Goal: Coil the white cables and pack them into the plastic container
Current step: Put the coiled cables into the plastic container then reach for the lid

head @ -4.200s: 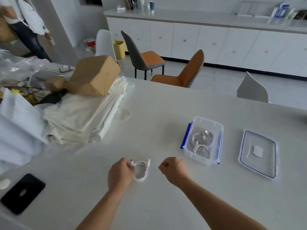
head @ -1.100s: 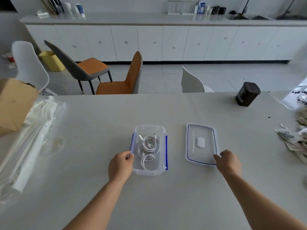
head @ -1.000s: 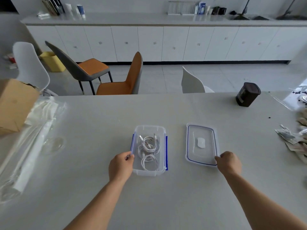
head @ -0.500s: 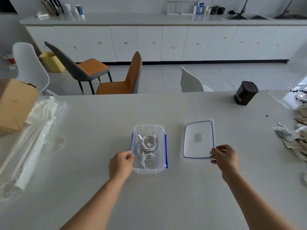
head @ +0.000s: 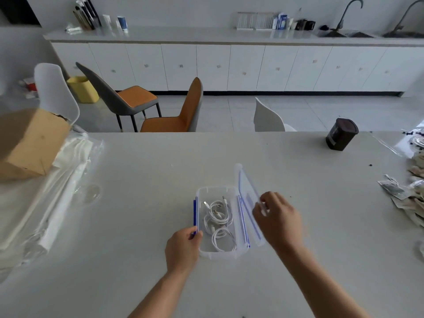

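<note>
A wide pale table [head: 142, 171] filled the lower part of the view, with a row of white cabinets [head: 229, 65] along the far wall and two orange-seated chairs [head: 169, 111] between them. On the table's left end lay a cardboard box [head: 29, 143] resting on folded plastic-wrapped sheets [head: 62, 187]; near the far right edge stood a dark lidded jar [head: 341, 134].

Near the table's middle sat the plastic container [head: 216, 254], clear with blue latches along its long sides. Inside it lay the white cables [head: 218, 221], coiled in loose loops with their plugs pointing toward the far end. Just beside the container's right wall the clear lid [head: 246, 191] was tilted up on its long edge, leaning over that side and somewhat blurred.

The right hand [head: 278, 218] was closed on the lid's upper edge, thumb and fingers pinching it. The left hand [head: 182, 247] was at the container's near left corner, its fingers curled against the blue latch there; whether they truly gripped it or only pressed on it could not be made out.
</note>
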`<state>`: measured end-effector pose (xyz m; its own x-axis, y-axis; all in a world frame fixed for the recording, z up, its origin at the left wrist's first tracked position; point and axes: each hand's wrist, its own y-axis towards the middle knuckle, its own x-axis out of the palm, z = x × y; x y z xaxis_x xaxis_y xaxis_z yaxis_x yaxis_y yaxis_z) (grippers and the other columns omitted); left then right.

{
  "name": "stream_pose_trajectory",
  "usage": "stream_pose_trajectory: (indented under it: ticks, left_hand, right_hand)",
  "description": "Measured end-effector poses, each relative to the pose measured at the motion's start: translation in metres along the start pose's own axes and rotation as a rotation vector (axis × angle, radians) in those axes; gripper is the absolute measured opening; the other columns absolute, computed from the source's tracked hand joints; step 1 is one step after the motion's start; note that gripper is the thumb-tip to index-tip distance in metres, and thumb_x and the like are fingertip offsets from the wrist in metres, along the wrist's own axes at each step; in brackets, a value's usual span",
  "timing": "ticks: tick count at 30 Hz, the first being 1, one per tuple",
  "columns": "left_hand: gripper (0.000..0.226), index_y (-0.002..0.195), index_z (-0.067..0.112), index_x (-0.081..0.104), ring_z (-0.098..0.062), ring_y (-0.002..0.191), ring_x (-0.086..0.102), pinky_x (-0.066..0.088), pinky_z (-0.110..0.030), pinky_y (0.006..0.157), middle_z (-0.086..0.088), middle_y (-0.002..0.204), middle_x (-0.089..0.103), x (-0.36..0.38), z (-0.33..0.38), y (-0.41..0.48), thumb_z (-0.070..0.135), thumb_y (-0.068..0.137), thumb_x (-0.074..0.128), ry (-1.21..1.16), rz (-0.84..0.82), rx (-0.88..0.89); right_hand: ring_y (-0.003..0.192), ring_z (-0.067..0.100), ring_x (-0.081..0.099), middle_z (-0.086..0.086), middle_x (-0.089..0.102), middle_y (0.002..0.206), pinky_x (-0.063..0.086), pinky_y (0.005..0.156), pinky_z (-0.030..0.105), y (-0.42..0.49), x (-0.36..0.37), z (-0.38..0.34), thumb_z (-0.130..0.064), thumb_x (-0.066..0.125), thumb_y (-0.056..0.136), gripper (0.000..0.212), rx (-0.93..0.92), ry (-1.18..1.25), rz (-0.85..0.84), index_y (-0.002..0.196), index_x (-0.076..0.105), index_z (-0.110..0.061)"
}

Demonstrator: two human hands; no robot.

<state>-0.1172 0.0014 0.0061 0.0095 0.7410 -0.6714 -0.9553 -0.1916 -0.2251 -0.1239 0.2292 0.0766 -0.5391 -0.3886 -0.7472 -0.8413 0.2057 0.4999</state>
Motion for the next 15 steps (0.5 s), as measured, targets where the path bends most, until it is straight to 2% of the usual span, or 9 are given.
stream_pose_trajectory:
  ticks: [3,6,9,11,13,15]
  left_hand:
    - [0.035,0.067,0.012,0.041,-0.028,0.054,0.064,0.05,-0.038,0.056,-0.006,0.053,0.046,0.004,0.001,-0.008,0.041,0.08,0.056,-0.054,-0.044,-0.037]
    - [0.033,0.064,0.016,0.058,-0.027,0.06,0.066,0.06,-0.045,0.059,-0.005,0.061,0.063,0.005,0.002,-0.005,0.048,0.073,0.056,-0.159,-0.08,-0.112]
    - [0.022,0.072,0.012,0.07,-0.024,0.059,0.064,0.06,-0.045,0.051,-0.011,0.073,0.07,0.004,0.011,-0.004,0.027,0.079,0.056,-0.404,-0.173,-0.261]
    - [0.019,0.079,0.01,0.072,-0.026,0.061,0.064,0.054,-0.034,0.043,-0.015,0.082,0.073,0.002,0.016,-0.005,0.016,0.086,0.056,-0.627,-0.196,-0.425]
    - [0.023,0.088,0.009,0.074,-0.027,0.062,0.064,0.051,-0.029,0.048,-0.013,0.085,0.075,0.001,0.016,-0.005,0.024,0.091,0.056,-0.748,-0.178,-0.508]
    - [0.03,0.091,0.013,0.075,-0.027,0.064,0.065,0.051,-0.03,0.052,-0.01,0.086,0.076,0.003,0.013,-0.004,0.036,0.093,0.057,-0.735,-0.177,-0.491]
  right_hand:
    - [0.06,0.03,0.056,0.003,0.056,0.069,0.044,0.042,0.034,-0.021,0.021,-0.028,-0.021,0.072,0.069,0.017,-0.19,-0.081,-0.065,0.071,0.056,-0.016]
    - [0.061,0.027,0.054,0.0,0.053,0.07,0.041,0.041,0.034,-0.042,0.04,-0.053,-0.027,0.07,0.064,0.02,-0.278,-0.12,-0.169,0.072,0.054,-0.019]
    - [0.065,0.027,0.052,0.001,0.053,0.075,0.043,0.05,0.035,-0.06,0.054,-0.067,-0.029,0.065,0.064,0.02,-0.333,-0.11,-0.3,0.078,0.053,-0.021]
    - [0.071,0.026,0.053,-0.001,0.053,0.081,0.045,0.059,0.036,-0.066,0.061,-0.071,-0.034,0.063,0.062,0.025,-0.362,-0.152,-0.41,0.083,0.053,-0.024]
    - [0.075,0.025,0.055,-0.002,0.054,0.084,0.046,0.064,0.035,-0.069,0.065,-0.072,-0.038,0.061,0.062,0.028,-0.343,-0.162,-0.48,0.086,0.055,-0.026]
    - [0.075,0.024,0.056,-0.003,0.055,0.082,0.048,0.064,0.034,-0.071,0.066,-0.071,-0.042,0.062,0.066,0.026,-0.315,-0.119,-0.501,0.086,0.058,-0.027]
